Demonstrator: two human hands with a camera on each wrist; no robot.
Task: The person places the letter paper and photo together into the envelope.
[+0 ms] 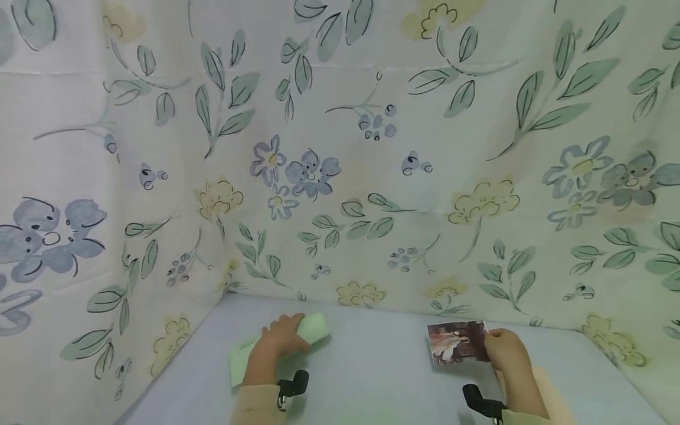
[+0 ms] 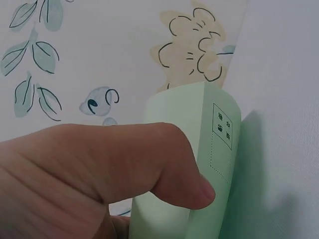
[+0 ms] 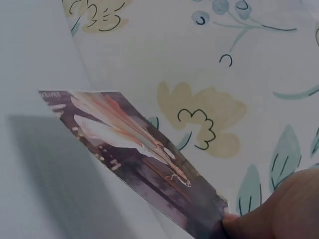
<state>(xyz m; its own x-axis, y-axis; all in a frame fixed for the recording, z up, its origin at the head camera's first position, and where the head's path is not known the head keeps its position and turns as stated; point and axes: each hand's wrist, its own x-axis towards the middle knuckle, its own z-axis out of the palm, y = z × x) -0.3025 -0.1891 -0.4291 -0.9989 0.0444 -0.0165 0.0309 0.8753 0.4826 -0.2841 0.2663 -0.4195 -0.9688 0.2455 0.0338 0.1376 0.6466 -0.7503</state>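
Observation:
On the left of the table, my left hand [image 1: 278,345] grips a pale green envelope [image 1: 317,329] by its edges. Seen from the left wrist, the envelope [image 2: 172,107] is bowed, the thumb presses its face, and a small printed stamp box shows near one corner. My right hand [image 1: 507,351] pinches the right edge of a picture card [image 1: 457,342] between thumb and fingers. The card [image 3: 117,134] carries a figure in a flowing pale dress on a dark ground and is raised off the table, with its shadow below in the right wrist view.
A cream sheet of paper [image 1: 549,392] lies partly hidden under the right forearm. The white table [image 1: 372,366] ends at a hanging floral cloth [image 1: 361,177] behind and on both sides. A black camera mount sits on each wrist.

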